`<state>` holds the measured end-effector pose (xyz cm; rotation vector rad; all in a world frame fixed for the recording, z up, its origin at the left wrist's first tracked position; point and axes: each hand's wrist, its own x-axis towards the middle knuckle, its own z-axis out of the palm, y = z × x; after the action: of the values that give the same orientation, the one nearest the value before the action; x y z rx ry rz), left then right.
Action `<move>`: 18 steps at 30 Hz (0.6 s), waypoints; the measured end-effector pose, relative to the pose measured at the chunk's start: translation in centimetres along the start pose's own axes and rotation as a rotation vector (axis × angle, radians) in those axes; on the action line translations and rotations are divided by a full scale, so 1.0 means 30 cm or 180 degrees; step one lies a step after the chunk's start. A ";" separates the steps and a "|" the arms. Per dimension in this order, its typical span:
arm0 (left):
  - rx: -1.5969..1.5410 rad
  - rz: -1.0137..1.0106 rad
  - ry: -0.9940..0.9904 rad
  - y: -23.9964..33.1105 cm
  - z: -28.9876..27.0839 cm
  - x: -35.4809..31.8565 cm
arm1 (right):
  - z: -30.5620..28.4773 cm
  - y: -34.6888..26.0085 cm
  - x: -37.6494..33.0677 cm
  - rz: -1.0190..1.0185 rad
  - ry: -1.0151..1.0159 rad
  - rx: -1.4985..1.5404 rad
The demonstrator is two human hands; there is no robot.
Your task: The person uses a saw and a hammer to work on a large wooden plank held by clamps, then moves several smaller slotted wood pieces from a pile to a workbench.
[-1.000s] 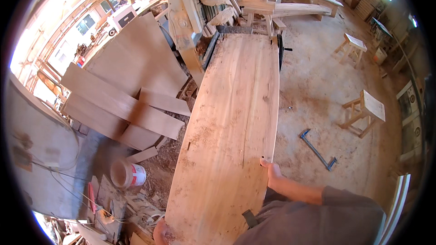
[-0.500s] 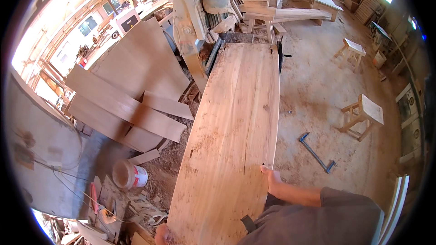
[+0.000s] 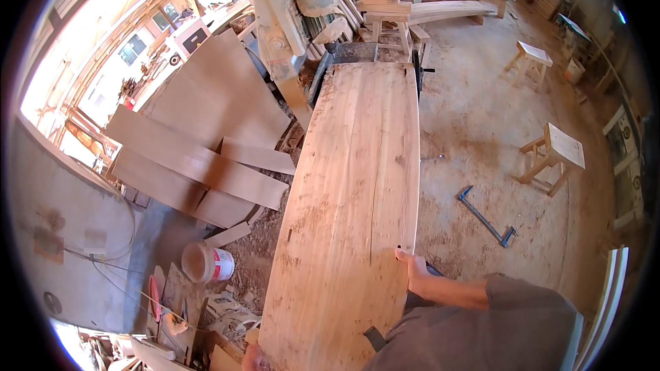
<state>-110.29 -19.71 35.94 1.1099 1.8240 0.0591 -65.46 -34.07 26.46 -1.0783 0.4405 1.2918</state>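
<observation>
On the sawdust floor (image 3: pixel 481 130) lies a long pale wooden slab (image 3: pixel 357 199), far end at a grey machine (image 3: pixel 282 34). Right hand (image 3: pixel 412 264) clamps the slab's right edge near its near end. Left hand (image 3: pixel 253 358) barely shows at the slab's near-left corner, grip unclear. White bucket with red label (image 3: pixel 206 262) left of slab; blue bar clamp (image 3: pixel 487 216) and wooden stool (image 3: pixel 553 158) right.

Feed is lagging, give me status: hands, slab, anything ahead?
Right hand grips the slab's right edge. Left hand at its near corner, barely visible. Far end at the machine.
</observation>
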 end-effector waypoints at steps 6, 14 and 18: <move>-0.0030 0.0039 0.0012 -0.067 -0.001 -0.037 | -0.065 0.050 0.033 0.0072 -0.0040 0.0011; 0.0011 0.0005 0.0064 -0.123 -0.026 -0.100 | -0.107 0.094 0.001 0.0120 -0.0189 0.0160; 0.0036 0.0033 0.0169 -0.142 -0.042 -0.138 | -0.064 0.070 -0.093 0.0260 -0.0124 0.0278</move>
<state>-113.53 -24.60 37.48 1.1354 1.8680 0.0851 -67.62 -37.39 26.93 -0.9689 0.5116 1.3509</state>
